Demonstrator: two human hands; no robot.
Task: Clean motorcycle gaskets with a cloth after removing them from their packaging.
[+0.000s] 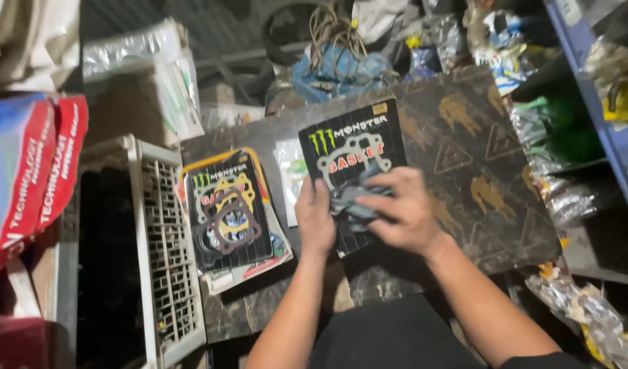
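The gasket packet (351, 154), a flat black card pack with pale gasket outlines showing through its clear front, lies tilted on the dark patterned worktop (464, 171), held between both hands near the middle of the view. The left hand (315, 217) grips the packet's lower left edge, its fingers (322, 190) curled closed over the card. The right hand (403, 208) comes in from the right with its fingers (379, 198) bent and pinched on a dark, crumpled-looking piece (348, 205) at the packet's lower half; whether that piece is a gasket or loose wrapping cannot be told.

Just to the left, a stack of similar gasket packets (232, 212) lies on the worktop, the top one showing round and squarish gasket rings, with orange-edged packs beneath it. A clear plastic sleeve (290, 174) lies between that stack and the held packet. Left of the stack stands a pale slotted plastic crate (167, 253), and beyond it red and blue cartons (34, 171). At the far edge of the worktop lie a blue bag with coiled cord (334, 65) and many clear bags of parts (567, 198) along the right, beside a blue shelf frame (604, 116).
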